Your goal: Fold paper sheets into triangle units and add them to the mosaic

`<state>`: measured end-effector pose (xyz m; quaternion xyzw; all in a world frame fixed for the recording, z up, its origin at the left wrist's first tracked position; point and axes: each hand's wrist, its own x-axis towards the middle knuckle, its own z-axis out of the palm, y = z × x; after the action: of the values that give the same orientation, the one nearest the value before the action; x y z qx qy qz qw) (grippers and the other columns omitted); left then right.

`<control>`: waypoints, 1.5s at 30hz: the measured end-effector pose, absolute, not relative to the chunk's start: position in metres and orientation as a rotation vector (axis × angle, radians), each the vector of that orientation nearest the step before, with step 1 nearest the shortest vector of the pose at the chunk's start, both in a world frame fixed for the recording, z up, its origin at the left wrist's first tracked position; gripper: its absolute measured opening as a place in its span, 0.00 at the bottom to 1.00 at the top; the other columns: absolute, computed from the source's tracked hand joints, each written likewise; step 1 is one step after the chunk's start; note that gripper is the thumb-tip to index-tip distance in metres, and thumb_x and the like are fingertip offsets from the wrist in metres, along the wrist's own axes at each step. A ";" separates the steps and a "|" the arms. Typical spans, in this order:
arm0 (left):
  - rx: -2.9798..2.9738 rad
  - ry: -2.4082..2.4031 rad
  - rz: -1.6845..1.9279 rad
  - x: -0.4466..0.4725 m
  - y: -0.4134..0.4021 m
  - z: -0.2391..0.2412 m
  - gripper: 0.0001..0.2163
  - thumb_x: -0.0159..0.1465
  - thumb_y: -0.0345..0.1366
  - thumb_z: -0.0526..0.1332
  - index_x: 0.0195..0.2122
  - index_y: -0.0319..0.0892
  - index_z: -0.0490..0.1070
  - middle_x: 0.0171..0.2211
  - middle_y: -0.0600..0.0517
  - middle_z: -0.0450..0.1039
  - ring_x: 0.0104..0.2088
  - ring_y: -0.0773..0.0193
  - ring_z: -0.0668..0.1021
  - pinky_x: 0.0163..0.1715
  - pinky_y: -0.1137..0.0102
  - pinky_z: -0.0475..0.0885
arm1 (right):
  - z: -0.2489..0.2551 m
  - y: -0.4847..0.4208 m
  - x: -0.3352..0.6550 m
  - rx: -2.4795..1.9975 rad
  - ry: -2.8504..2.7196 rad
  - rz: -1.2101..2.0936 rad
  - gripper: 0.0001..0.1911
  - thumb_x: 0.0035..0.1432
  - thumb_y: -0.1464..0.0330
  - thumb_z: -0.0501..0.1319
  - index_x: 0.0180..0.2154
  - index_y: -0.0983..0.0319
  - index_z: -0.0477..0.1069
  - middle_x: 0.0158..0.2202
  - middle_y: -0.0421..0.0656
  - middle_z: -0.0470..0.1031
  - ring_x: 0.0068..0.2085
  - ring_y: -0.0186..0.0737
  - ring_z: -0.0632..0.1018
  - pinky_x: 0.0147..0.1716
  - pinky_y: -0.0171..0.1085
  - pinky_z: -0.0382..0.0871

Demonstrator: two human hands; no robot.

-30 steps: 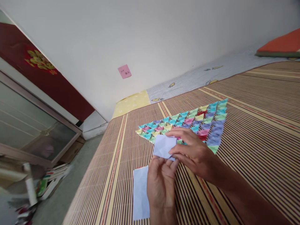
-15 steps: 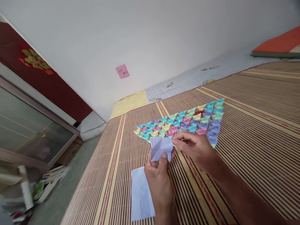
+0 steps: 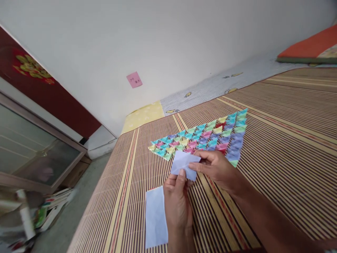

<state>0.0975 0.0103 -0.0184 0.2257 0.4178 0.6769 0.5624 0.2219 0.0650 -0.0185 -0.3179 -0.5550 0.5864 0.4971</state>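
Observation:
A small square of pale lavender paper (image 3: pixel 180 161) with crease lines is held above the striped mat. My left hand (image 3: pixel 178 196) pinches its lower edge, thumb on top and fingers beneath. From the right, my right hand (image 3: pixel 216 167) grips the same paper, its thumb lying on the face and its fingers behind the edge. Just beyond the hands lie rows of folded paper triangles (image 3: pixel 205 135) in blue, green, pink, yellow and purple, set out in a long wedge. Left of my left wrist rests a stack of pale blue paper (image 3: pixel 155 219).
The brown striped mat (image 3: pixel 126 211) covers the bed, with a checked and yellow cloth (image 3: pixel 146 114) along the wall. An orange folded quilt (image 3: pixel 310 45) lies far right. A pink note (image 3: pixel 134 79) sticks to the wall. Clutter (image 3: pixel 50 207) stands on the floor at left.
My right hand has moved left onto the paper, its thumb now on the face. The paper has turned and lies flatter and more spread. The view has shifted slightly.

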 end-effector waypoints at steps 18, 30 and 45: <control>0.722 1.099 1.548 0.080 0.011 -0.022 0.11 0.54 0.38 0.76 0.33 0.38 0.82 0.32 0.48 0.82 0.33 0.62 0.82 0.36 0.70 0.79 | -0.013 0.057 0.221 -0.817 -1.580 1.183 0.08 0.56 0.66 0.66 0.28 0.61 0.73 0.25 0.37 0.68 0.28 0.35 0.67 0.26 0.33 0.60; 1.089 1.163 1.315 0.069 0.003 -0.014 0.11 0.63 0.43 0.68 0.37 0.39 0.84 0.31 0.49 0.81 0.30 0.62 0.81 0.32 0.70 0.78 | -0.018 0.060 0.228 -0.657 -1.586 1.193 0.05 0.57 0.66 0.68 0.31 0.60 0.78 0.34 0.42 0.80 0.40 0.42 0.79 0.41 0.39 0.72; 1.013 1.250 1.413 0.076 0.003 -0.013 0.08 0.56 0.34 0.73 0.28 0.39 0.75 0.23 0.55 0.72 0.26 0.69 0.73 0.28 0.76 0.67 | -0.016 0.055 0.218 -0.776 -1.355 1.254 0.09 0.52 0.67 0.70 0.36 0.60 0.74 0.29 0.38 0.74 0.31 0.37 0.74 0.31 0.35 0.69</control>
<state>0.0759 0.0026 -0.0126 0.4152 0.5122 0.5792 0.4794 0.2181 0.0552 -0.0162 -0.3264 -0.5697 0.5273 0.5393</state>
